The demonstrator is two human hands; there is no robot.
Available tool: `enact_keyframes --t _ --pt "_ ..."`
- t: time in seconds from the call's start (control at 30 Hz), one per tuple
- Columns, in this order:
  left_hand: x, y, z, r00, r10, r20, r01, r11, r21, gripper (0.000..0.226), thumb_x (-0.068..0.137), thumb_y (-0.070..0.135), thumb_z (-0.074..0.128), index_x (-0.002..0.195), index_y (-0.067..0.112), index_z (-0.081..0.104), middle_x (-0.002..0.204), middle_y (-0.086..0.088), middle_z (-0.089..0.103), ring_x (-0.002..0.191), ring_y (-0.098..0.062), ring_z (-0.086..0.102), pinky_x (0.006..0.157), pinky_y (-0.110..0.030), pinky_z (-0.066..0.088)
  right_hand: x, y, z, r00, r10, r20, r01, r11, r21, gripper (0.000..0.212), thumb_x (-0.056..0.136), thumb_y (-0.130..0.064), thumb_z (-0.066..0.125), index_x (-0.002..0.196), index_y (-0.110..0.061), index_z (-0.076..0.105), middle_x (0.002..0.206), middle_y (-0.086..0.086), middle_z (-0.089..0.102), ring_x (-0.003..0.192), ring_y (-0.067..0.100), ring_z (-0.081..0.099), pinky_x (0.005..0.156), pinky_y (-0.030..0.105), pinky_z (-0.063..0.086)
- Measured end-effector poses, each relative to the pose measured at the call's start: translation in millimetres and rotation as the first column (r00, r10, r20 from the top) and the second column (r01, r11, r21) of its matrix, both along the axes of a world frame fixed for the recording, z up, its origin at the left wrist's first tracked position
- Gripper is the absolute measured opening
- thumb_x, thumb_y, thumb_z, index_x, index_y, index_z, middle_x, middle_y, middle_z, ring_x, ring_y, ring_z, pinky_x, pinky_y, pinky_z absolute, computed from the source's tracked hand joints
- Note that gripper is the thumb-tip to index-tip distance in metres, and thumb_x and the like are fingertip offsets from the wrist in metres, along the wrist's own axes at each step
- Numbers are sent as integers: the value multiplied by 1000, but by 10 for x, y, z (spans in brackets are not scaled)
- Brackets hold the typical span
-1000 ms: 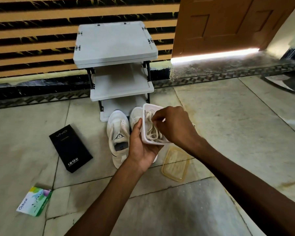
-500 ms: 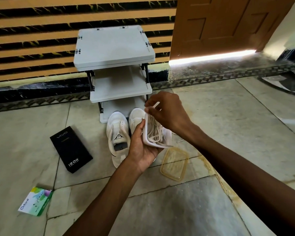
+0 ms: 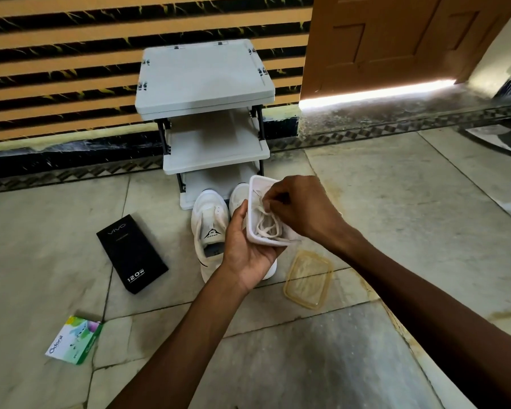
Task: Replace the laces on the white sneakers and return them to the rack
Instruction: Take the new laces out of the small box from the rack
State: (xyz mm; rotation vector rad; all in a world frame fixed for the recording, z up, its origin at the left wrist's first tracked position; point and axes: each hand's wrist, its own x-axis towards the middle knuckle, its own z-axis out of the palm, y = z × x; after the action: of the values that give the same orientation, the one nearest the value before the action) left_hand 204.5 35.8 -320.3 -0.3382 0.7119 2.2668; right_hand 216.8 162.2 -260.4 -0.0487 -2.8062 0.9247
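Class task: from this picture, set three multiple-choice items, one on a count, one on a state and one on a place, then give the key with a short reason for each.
1. How many shelves does the rack show?
A. One
B. Five
C. Three

2. What state is the white container in?
A. Held tilted by the left hand, lid off
B. Closed on the floor
C. Upside down on the rack

3. Where does the black box lie?
A. On the rack's top
B. On the floor, left of the sneakers
C. In the white container

Key:
1 C: three grey shelves stand one above another.
2 A: the left hand grips it, the right hand pinches the laces inside, and the lid lies on the floor.
3 B: it lies on the tiles beside the left sneaker.
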Motion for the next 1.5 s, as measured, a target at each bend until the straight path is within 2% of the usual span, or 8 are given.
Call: enact_keyframes --t 0.23,0.43,0.57,0.83,1.03,1.13,1.23,1.5 --pt "-36 -91 -19 999 45 11 -46 998 39 55 96 46 46 140 15 51 141 -13 53 134 -32 45 87 -48 54 182 361 -250 949 -309 -56 273 900 -341 8 88 -21 70 83 -17 76 80 -6 73 65 -2 62 67 17 51" --pt "-38 -88 6 999 46 16 -47 998 49 56 95 47 46 141 16 50 141 -13 52 136 -32 43 87 -47 53 554 507 -1168 746 -114 656 -116 948 297 113 66 -52 83 154 -21 19 156 11 25 138 31 30 110 48 34" --pt "-22 -90 -4 999 50 19 -51 998 36 55 96 47 46 141 16 50 140 -12 54 135 -31 44 85 -46 55 800 361 -1519 778 -124 616 -204 878 434 133 59 -54 86 156 -22 0 157 13 12 142 36 15 113 52 23" --pt "9 -94 24 999 52 11 -52 998 22 55 95 47 48 140 17 51 139 -11 56 131 -30 48 87 -46 54 727 426 -1614 799 -133 586 -117 922 368 134 56 -57 86 155 -26 1 161 12 -18 148 40 -13 117 57 10" --pt "21 -93 26 998 58 -1 -58 998 16 53 96 47 48 139 17 53 133 -11 59 120 -29 55 87 -45 54 659 395 -1542 829 -209 518 20 938 347 133 49 -56 90 153 -27 12 145 8 30 134 33 28 107 47 31" --pt "21 -101 11 998 52 -18 -52 998 19 53 95 47 48 138 17 53 131 -11 61 120 -29 56 89 -46 54 609 442 -1435 882 -190 430 96 968 232 86 62 -38 89 134 -23 44 124 7 50 112 28 48 84 35 45" --pt "15 -117 2 998 63 -29 -62 998 26 55 95 48 48 139 16 52 137 -13 57 129 -30 51 95 -47 50 533 467 -1197 946 -221 239 228 974 1 13 86 -20 69 81 -19 57 77 -2 59 77 23 58 58 28 41" --pt "-79 -60 -30 985 166 44 -170 980 102 56 96 51 43 140 15 49 140 -16 53 133 -35 45 89 -52 52 753 -179 -538 831 -406 -380 227 872 -434 23 105 -11 40 123 -22 48 95 1 66 65 -2 54 57 5 37"
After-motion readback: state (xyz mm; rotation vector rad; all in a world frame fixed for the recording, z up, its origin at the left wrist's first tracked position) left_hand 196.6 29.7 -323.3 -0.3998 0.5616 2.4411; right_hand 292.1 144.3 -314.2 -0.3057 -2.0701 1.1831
